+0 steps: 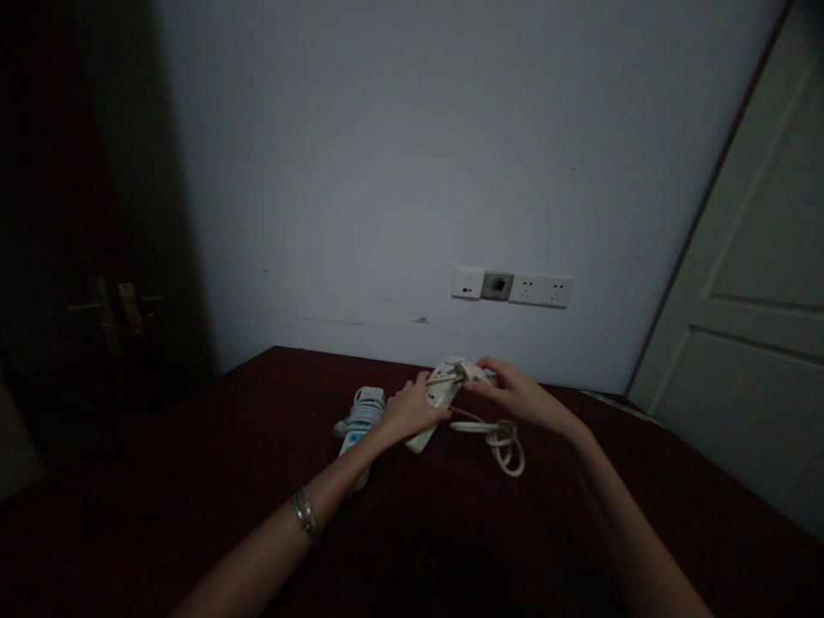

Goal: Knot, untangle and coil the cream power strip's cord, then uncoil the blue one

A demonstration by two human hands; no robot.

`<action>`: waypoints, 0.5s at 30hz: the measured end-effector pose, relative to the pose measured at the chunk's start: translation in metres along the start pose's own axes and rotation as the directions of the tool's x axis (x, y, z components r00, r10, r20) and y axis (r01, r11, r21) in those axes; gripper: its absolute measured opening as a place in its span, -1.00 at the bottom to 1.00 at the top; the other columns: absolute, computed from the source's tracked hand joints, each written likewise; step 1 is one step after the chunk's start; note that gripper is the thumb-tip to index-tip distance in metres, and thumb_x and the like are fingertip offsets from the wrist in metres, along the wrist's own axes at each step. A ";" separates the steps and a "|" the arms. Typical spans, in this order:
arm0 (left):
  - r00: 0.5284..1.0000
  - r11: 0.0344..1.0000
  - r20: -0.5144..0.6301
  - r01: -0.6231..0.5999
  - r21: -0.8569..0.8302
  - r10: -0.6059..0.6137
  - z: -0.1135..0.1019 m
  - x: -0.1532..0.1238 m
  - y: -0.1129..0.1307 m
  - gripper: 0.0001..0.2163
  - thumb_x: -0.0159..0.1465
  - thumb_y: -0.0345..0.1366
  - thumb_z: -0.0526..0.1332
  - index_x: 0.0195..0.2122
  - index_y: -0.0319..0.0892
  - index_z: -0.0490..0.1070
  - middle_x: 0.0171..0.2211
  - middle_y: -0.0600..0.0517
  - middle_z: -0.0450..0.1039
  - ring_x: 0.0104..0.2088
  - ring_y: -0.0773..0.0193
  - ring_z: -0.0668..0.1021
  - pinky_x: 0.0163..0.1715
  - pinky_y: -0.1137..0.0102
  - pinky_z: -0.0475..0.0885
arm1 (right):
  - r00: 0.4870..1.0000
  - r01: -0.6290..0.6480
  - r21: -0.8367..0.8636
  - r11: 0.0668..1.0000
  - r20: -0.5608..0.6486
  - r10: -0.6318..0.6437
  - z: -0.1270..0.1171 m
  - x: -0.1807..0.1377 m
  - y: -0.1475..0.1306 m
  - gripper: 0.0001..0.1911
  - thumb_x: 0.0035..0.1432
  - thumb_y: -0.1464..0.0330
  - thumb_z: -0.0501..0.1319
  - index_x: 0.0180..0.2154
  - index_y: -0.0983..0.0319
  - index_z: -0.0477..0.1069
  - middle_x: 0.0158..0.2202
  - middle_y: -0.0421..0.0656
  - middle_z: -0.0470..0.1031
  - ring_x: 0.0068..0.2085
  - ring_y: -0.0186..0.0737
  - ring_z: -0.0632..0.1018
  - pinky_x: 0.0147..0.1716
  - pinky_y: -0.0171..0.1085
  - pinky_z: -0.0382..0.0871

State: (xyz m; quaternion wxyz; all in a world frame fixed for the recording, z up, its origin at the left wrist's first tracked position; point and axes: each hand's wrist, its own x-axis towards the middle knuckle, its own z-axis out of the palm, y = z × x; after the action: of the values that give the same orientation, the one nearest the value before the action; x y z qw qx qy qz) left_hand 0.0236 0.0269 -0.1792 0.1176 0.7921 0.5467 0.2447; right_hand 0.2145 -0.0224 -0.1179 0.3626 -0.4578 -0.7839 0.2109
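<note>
A white power strip point(440, 394) is tilted up off the dark red table, with my left hand point(412, 407) wrapped round its near-left side. Between the fingers of my right hand point(508, 390) is a white plug point(472, 372), its metal pins directed left over the sockets. Whether the pins touch the strip I cannot tell. A pale cord point(505, 442) trails below my right hand and lies in loose loops on the table. Left of my left hand rests a second power strip point(354, 439), blue and white, its cord wound round it; my left forearm partly covers it.
The dark red table point(296, 386) meets a pale wall point(360, 172). Wall sockets point(541, 290) and switch plates are set low in that wall. A white panelled door point(740, 257) stands at the right, and a dark door with metal handles point(130, 309) at the left.
</note>
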 end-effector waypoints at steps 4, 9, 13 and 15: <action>0.998 0.999 0.064 -0.005 0.044 0.002 0.013 -0.004 0.002 -0.28 -0.03 0.10 0.20 0.13 -0.06 0.07 -0.03 -0.19 0.34 -0.07 -0.10 0.45 -0.16 0.16 0.33 | 1.000 -0.008 -0.071 0.997 -0.024 0.007 0.009 0.004 0.010 -0.69 0.04 0.11 0.18 -0.35 0.23 0.25 -0.54 -0.27 0.28 -0.52 -0.37 0.26 -0.58 -0.39 0.10; 0.998 1.000 0.063 0.008 0.011 -0.008 0.021 -0.007 0.002 -0.32 -0.03 0.12 0.19 0.08 -0.01 0.07 -0.05 -0.13 0.34 -0.10 -0.06 0.47 -0.18 0.17 0.35 | 0.999 -0.035 0.009 0.999 -0.027 0.035 0.015 0.009 0.025 -0.67 0.01 0.09 0.19 -0.36 0.22 0.24 -0.52 -0.26 0.35 -0.56 -0.37 0.35 -0.62 -0.39 0.18; 0.994 0.999 0.106 0.034 0.019 -0.036 0.026 -0.008 0.001 -0.38 -0.01 0.11 0.18 0.03 -0.04 0.11 -0.08 -0.13 0.36 -0.11 -0.04 0.47 -0.17 0.16 0.34 | 0.992 -0.129 0.117 0.985 0.009 0.129 0.018 0.009 0.033 -0.63 0.03 0.06 0.15 -0.29 0.21 0.25 -0.58 -0.28 0.36 -0.67 -0.38 0.36 -0.74 -0.41 0.18; 0.990 0.999 0.142 0.024 0.032 -0.029 0.030 -0.009 0.001 -0.41 0.01 0.12 0.15 0.02 -0.03 0.13 -0.10 -0.13 0.37 -0.11 -0.05 0.47 -0.17 0.15 0.34 | 0.985 -0.175 0.125 0.977 0.036 0.171 0.020 0.009 0.035 -0.63 0.04 0.05 0.14 -0.29 0.22 0.26 -0.63 -0.31 0.32 -0.71 -0.39 0.34 -0.78 -0.43 0.15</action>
State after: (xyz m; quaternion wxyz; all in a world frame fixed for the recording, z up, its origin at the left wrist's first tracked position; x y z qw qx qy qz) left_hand 0.0369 0.0208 -0.2066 0.1475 0.8018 0.5511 0.1779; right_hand 0.2166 0.0027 -0.1505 0.3614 -0.4975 -0.7305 0.2970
